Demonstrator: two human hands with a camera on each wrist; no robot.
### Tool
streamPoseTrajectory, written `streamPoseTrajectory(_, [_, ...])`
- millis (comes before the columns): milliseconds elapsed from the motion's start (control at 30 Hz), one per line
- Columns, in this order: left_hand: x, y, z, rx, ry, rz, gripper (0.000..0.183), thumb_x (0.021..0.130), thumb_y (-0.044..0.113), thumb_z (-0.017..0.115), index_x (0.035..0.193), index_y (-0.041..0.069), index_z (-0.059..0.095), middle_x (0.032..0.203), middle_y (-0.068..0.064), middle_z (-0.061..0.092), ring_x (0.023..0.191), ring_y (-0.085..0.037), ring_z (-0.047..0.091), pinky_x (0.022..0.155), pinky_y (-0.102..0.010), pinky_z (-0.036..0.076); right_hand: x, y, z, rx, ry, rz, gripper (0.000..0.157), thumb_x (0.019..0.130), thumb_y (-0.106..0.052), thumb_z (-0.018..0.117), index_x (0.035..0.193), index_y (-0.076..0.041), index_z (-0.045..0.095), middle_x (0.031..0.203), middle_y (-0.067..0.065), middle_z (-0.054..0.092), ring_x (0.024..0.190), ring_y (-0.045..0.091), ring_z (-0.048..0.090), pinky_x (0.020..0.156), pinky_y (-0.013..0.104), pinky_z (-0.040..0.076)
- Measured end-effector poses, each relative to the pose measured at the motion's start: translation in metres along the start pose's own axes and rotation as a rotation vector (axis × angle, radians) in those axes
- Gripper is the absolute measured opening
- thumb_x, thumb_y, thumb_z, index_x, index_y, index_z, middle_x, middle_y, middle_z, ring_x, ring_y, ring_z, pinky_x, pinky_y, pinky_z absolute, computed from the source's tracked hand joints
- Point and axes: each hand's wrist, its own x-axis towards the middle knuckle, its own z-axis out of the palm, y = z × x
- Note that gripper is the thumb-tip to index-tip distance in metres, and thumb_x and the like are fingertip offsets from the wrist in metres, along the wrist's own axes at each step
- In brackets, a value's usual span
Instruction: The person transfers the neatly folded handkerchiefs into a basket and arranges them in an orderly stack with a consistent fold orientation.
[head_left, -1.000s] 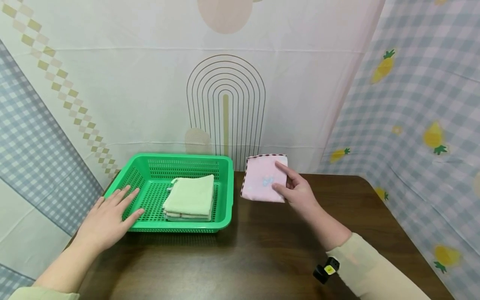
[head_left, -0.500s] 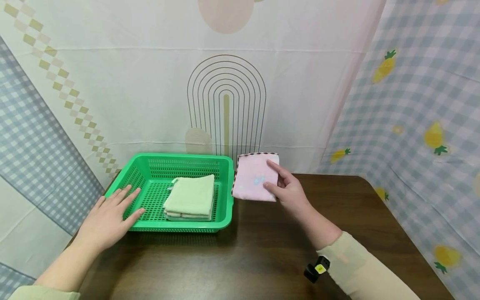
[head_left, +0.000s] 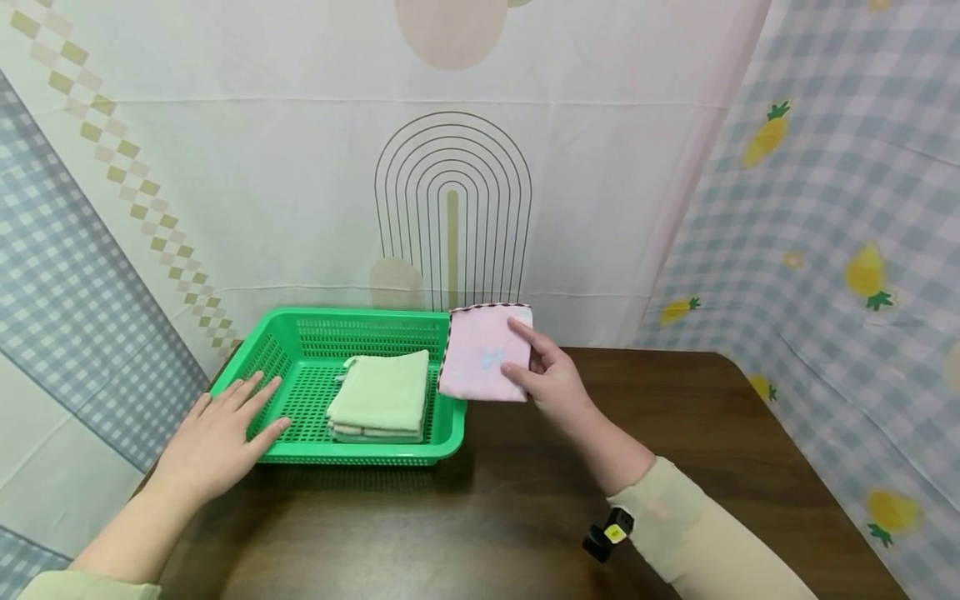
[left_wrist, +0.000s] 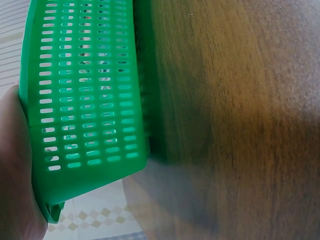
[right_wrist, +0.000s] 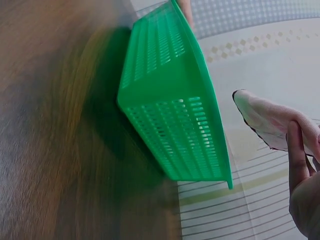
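Observation:
A folded pink towel (head_left: pixel 483 350) with a dark striped edge and a pale blue print is pinched between the thumb and fingers of my right hand (head_left: pixel 555 379). It hangs above the right rim of a green plastic basket (head_left: pixel 455 437); the right wrist view shows the towel (right_wrist: pixel 272 117) apart from that rim. Inside the basket, toward its right side, lies a stack of folded towels (head_left: pixel 382 390) with a pale green one on top. My left hand (head_left: pixel 213 433) rests with spread, straight fingers on the basket's left front rim.
The basket stands on a dark brown wooden table (head_left: pixel 360 533). A patterned cloth backdrop (head_left: pixel 600 167) rises behind the table, and checked cloth (head_left: pixel 817 275) hangs along the right. A watch-like black device (head_left: pixel 609 533) sits at the right sleeve.
My right hand has carried the pink towel leftward, from beside the basket to above its right rim. The left hand, the basket and the stack have stayed in place.

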Motion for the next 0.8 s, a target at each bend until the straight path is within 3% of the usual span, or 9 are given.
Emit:
streamPoseTrajectory(533, [-0.002,-0.001,0.001,-0.003,0.0,-0.001,0.075,0.1,0.059,0.044,0.159,0.017,0.026,0.158,-0.023,0.029,0.142,-0.05,0.025,0.112,-0.07,0.012,0.013,0.01,0.043,0.071,-0.084,0.057,0.065,0.09,0.003,0.068,0.148,-0.019,0.049,0.129,0.021,0.057,0.095,0.018,0.064,0.075,0.031,0.06])
streamPoseTrajectory(800, [0.0,0.0,0.001,-0.007,0.012,0.003,0.075,0.099,0.061,0.043,0.159,0.018,0.027,0.158,-0.022,0.03,0.142,-0.049,0.025,0.113,-0.068,0.012,0.021,0.019,0.061,0.072,-0.086,0.069,0.063,0.09,0.003,0.068,0.146,-0.021,0.052,0.134,0.017,0.056,0.101,0.019,0.063,0.081,0.034,0.059])
